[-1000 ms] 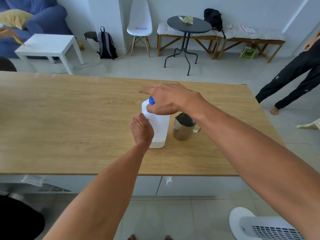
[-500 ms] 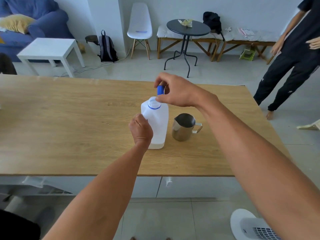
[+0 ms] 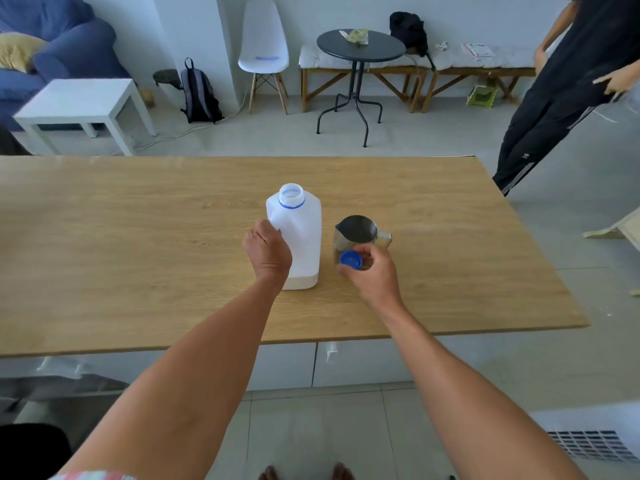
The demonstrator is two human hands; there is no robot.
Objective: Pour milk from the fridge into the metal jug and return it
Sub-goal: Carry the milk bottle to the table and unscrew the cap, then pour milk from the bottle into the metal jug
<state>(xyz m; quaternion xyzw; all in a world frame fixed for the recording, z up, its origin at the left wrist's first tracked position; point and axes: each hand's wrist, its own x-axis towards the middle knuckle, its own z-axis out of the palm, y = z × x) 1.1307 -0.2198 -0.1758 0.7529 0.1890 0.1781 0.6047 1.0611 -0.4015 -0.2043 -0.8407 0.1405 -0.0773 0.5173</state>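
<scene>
A white plastic milk bottle stands upright on the wooden table, its mouth uncovered and a thin layer of milk at the bottom. My left hand grips its handle side. Just right of the bottle stands the metal jug, spout facing left, handle to the right. My right hand hovers in front of the jug and pinches the blue cap between its fingers, low over the table.
A person in dark clothes stands past the table's far right corner. Beyond the table are a round black table, a white chair, a white side table and a backpack. A white fan sits on the floor at bottom right.
My right hand unscrewed the blue cap, lifted it off the bottle and brought it down to the right in front of the jug. My left hand kept hold of the bottle.
</scene>
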